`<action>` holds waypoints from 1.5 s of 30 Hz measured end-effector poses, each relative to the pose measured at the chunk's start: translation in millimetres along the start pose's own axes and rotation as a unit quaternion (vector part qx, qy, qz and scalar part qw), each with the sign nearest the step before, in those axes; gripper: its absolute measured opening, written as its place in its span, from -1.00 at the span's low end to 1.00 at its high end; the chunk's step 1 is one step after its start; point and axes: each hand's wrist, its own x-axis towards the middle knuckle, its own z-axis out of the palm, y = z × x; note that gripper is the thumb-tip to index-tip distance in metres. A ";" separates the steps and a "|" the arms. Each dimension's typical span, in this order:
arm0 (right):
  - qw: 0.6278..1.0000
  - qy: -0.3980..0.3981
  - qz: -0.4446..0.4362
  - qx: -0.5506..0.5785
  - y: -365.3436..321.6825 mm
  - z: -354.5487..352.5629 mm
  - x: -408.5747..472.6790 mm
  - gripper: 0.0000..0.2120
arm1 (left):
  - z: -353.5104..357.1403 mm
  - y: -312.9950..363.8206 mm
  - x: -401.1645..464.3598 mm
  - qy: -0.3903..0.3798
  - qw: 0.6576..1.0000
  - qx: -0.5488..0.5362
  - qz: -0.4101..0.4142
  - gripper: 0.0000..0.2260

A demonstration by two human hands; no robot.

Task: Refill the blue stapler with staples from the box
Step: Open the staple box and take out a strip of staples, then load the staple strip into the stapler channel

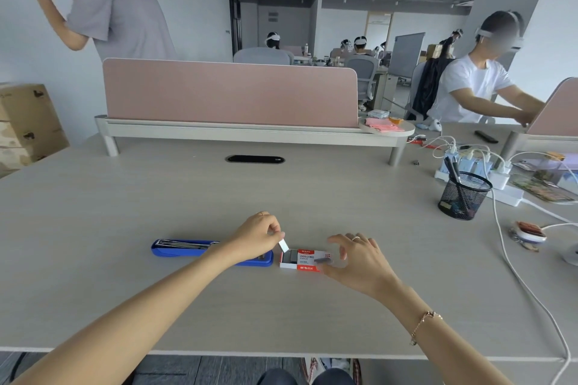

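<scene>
Tabletop (219, 197): a pale wood-grain surface that carries every object described here. The staple box serves as the landmark for all positions.

Partition (230, 92): a pink panel on a raised grey shelf, well behind the box, at the far edge of the tabletop.

Stapler (175, 248): blue, lying flat and swung open just to the left of the box, its long axis running left to right. The metal staple channel faces up at its left end. The left forearm crosses over its right end, which lies almost touching the box.

Pen cup (464, 195): black wire mesh, upright, well to the right of the box and farther back, with pens standing in it. A white power strip (500, 186) with several plugs and white cables lies just behind it.

Left hand (258, 236): raised just above the left end of the box, fingers closed in a pinch on a staple strip.

Right hand (359, 256): at the right end of the box, fingers loosely curled and spread. The thumb lies along the near side of the box and the fingers arch over it. Whether they press on the box cannot be told. A thin bracelet circles the wrist.

Staple box (305, 259): small, red and white, flat on the tabletop, near the front centre. Its inner tray is slid out to the left, showing grey staples inside.

Staple strip (283, 245): a short silver-grey bar, tilted, held clear of the tray just above the open left end of the box.
</scene>
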 end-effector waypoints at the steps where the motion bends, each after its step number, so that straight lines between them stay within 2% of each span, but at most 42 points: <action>1: 1.000 0.017 0.007 0.005 -4.0 0.5 0.6 -0.49 | 0.6 1.6 0.0 0.009 1.000 -0.015 -0.009 -0.90; 5: 0.997 0.058 0.001 0.054 -21.3 7.1 8.4 -0.61 | 4.4 8.3 -0.7 0.031 0.997 -0.070 -0.025 -0.89; 11: 0.993 0.064 -0.037 0.089 -49.5 19.8 16.7 -0.71 | 5.1 6.1 -4.8 0.032 0.991 -0.122 -0.035 -0.84; 17: 0.987 0.078 -0.028 0.137 -62.5 28.8 23.1 -0.84 | -4.1 0.2 -11.2 0.032 0.992 -0.124 -0.022 -0.84; 25: 0.990 0.067 -0.071 0.105 -70.4 23.4 31.0 -0.86 | -16.6 -21.4 -21.6 0.029 0.995 -0.084 0.039 -0.88; 31: 0.990 0.041 -0.078 0.108 -80.1 23.5 41.9 -0.82 | -37.7 -32.5 -25.7 -0.017 0.995 0.002 0.095 -0.91; 38: 0.991 -0.016 -0.087 0.096 -92.3 28.3 54.3 -0.83 | -48.8 -43.4 -28.4 -0.031 0.992 0.078 0.097 -0.86; 45: 0.989 -0.049 -0.087 0.108 -94.0 35.3 60.8 -0.85 | -48.5 -59.3 -28.6 -0.052 0.993 0.069 0.080 -0.90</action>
